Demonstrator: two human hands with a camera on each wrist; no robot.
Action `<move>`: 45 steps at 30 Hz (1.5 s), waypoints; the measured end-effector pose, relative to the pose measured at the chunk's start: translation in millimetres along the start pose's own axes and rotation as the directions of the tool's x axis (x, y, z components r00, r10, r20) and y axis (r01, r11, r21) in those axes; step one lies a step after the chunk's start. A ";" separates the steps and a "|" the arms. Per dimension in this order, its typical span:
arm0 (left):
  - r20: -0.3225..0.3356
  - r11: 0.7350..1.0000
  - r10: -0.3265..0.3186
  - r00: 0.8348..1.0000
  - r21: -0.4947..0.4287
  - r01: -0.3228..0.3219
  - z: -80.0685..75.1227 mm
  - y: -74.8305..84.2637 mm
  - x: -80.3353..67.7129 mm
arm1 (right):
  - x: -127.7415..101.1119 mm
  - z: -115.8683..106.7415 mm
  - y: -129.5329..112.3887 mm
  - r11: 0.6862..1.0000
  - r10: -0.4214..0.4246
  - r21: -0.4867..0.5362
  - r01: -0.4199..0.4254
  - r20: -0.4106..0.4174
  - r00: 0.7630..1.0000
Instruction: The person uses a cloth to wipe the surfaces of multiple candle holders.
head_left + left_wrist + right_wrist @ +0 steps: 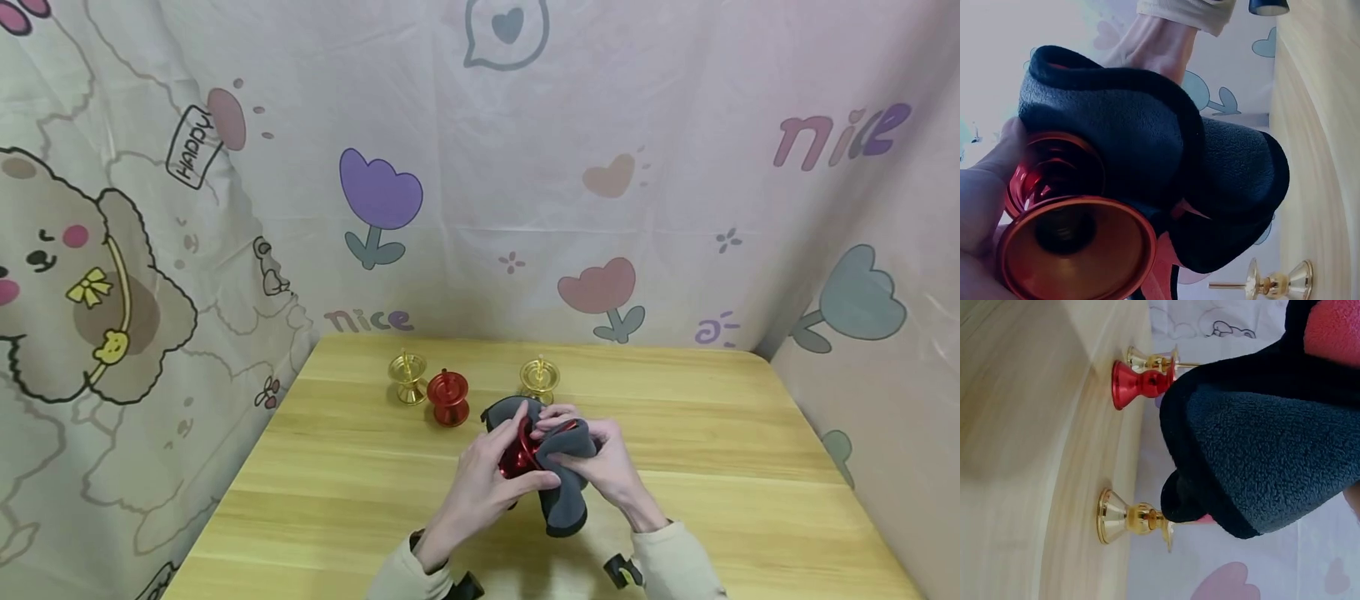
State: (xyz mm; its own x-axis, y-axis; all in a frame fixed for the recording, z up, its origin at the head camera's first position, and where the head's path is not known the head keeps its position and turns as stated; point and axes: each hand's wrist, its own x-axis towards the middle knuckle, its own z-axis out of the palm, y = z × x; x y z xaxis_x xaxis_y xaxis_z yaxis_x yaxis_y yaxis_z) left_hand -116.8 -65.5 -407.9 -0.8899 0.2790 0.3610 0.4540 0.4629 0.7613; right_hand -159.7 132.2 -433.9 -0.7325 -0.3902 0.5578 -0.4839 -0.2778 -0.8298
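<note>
My left hand [480, 477] grips a shiny red metal candle holder [519, 458], thumb on the near side and fingers on the far side. In the left wrist view the holder's hollow flared base [1104, 262] faces the camera. A dark grey cloth [564, 504] with black edging and a pinkish-red reverse is bunched against the holder's other end. My right hand [611, 462] holds this cloth, its thumb pressing a fold there. The folds hide the holder's upper part and some right fingertips. In the right wrist view the cloth [1254, 450] covers most of that hand.
Behind the hands, a second red candle holder [448, 398] stands beside a gold one [407, 379] on the wooden table [337, 500]. Another gold candle holder [539, 377] stands just beyond the cloth. A printed curtain [465, 208] hangs behind and at both sides.
</note>
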 end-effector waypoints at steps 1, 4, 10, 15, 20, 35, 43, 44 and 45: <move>0.002 1.000 -0.002 1.000 0.004 0.002 -0.5 -0.5 -0.4 | -0.3 0.6 0.8 1.000 0.004 -0.009 -0.004 0.004 1.000; 0.009 1.000 0.005 1.000 0.030 -0.005 -1.7 -0.9 -0.7 | -0.3 2.9 1.9 0.999 0.038 -0.007 -0.039 -0.007 0.999; 0.044 0.998 0.018 0.999 0.059 -0.021 -3.5 0.7 -0.8 | 0.3 5.1 4.5 0.993 0.015 0.115 -0.013 -0.013 1.000; 0.055 0.997 0.028 0.998 0.074 -0.032 -3.6 1.6 -2.0 | -1.1 6.8 2.5 0.962 -0.002 0.273 0.007 -0.017 1.000; 0.051 0.997 0.030 0.998 0.067 -0.034 -2.8 0.9 -2.2 | -2.6 6.0 0.5 0.941 -0.023 0.337 0.040 -0.055 0.998; 0.049 0.996 0.049 0.998 0.067 -0.053 -3.4 2.7 -2.7 | -3.4 7.3 0.3 0.987 -0.015 0.158 0.013 0.008 1.000; 0.049 1.000 0.015 0.999 0.018 -0.016 -1.8 2.1 -3.6 | -4.9 10.6 -2.1 0.952 -0.061 0.296 0.075 -0.055 0.997; 0.050 1.000 0.003 0.999 -0.007 -0.003 -1.6 1.1 -3.8 | -5.2 11.2 -2.1 0.963 -0.074 0.255 0.089 -0.067 0.995; 0.053 0.999 -0.010 0.999 -0.043 0.013 -1.6 0.1 -4.0 | -5.7 12.1 -2.4 0.977 -0.089 0.188 0.102 -0.078 0.993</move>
State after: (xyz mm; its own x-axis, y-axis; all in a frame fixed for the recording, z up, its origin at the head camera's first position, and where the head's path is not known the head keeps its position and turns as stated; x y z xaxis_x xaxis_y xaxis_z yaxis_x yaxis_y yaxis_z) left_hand -113.3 -67.9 -408.4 -0.8909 0.3182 0.3241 0.4402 0.4300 0.7882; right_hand -148.6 124.5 -434.9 -0.7216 -0.2944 0.6266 -0.4574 -0.4766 -0.7507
